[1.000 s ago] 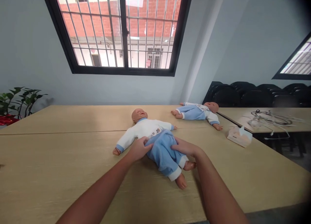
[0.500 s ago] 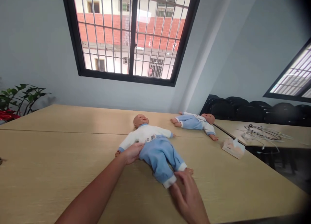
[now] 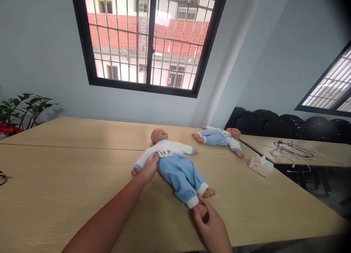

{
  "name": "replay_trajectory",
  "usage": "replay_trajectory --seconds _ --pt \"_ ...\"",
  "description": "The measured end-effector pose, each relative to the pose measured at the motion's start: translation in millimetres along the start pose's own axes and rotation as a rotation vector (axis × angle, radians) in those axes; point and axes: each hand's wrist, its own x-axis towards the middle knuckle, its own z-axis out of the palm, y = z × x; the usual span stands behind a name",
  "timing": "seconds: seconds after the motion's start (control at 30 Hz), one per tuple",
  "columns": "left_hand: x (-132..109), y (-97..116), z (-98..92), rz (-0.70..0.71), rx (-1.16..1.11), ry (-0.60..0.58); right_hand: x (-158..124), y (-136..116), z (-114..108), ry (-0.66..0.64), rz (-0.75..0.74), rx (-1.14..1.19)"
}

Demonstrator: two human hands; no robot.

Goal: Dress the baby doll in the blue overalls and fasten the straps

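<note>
A baby doll (image 3: 170,152) lies on its back on the table, head away from me. It wears a white top with blue cuffs and blue trousers (image 3: 179,172) with white ankle bands. My left hand (image 3: 150,168) pinches the trousers' waistband at the doll's side, beside its arm. Near the table's front edge, the thumb and fingers of my right hand (image 3: 210,222) close around the doll's nearer foot (image 3: 202,209), just below the ankle band. The doll's other foot (image 3: 209,193) rests free on the table.
A second doll (image 3: 219,136) in similar clothes lies farther back on the right. A tissue box (image 3: 261,165) stands near the table's (image 3: 68,194) right edge. Coiled cables (image 3: 296,150) lie on another table, with black chairs (image 3: 285,125) behind. A potted plant (image 3: 24,106) is at far left.
My left hand has moved slightly up along the waistband, its thumb now at the top edge. My right hand has shifted from the ankle cuff down around the foot, which now shows between the fingers.
</note>
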Motion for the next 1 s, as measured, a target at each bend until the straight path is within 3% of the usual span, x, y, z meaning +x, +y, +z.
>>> replay_trajectory --seconds 0.23,0.3,0.37,0.57,0.7,0.83,1.0 --pt "-24.8 4.3 -15.5 -0.395 -0.099 -0.386 -5.9 -16.8 -11.4 0.055 0.219 0.302" --pt "-28.1 4.8 -16.1 -0.457 -0.106 -0.431 -4.2 -19.2 -12.5 0.076 0.243 0.386" --pt "-25.0 4.6 -15.9 -0.44 -0.124 -0.389 -2.8 -18.0 -12.0 0.083 0.27 0.456" --pt "0.9 -1.2 -22.4 -0.166 -0.18 -0.037 -1.1 -6.9 -7.6 0.035 0.386 0.686" --pt "10.4 -7.1 -27.4 -0.059 -0.178 0.063 -0.2 -6.3 -8.3 0.058 0.407 0.727" --pt "7.7 -7.3 -28.1 -0.044 -0.105 0.026 0.8 -4.4 -9.8 0.07 0.403 0.73" --pt "-10.5 2.9 -27.3 -0.187 0.096 -0.226 2.6 2.8 -11.4 0.073 0.416 0.751"
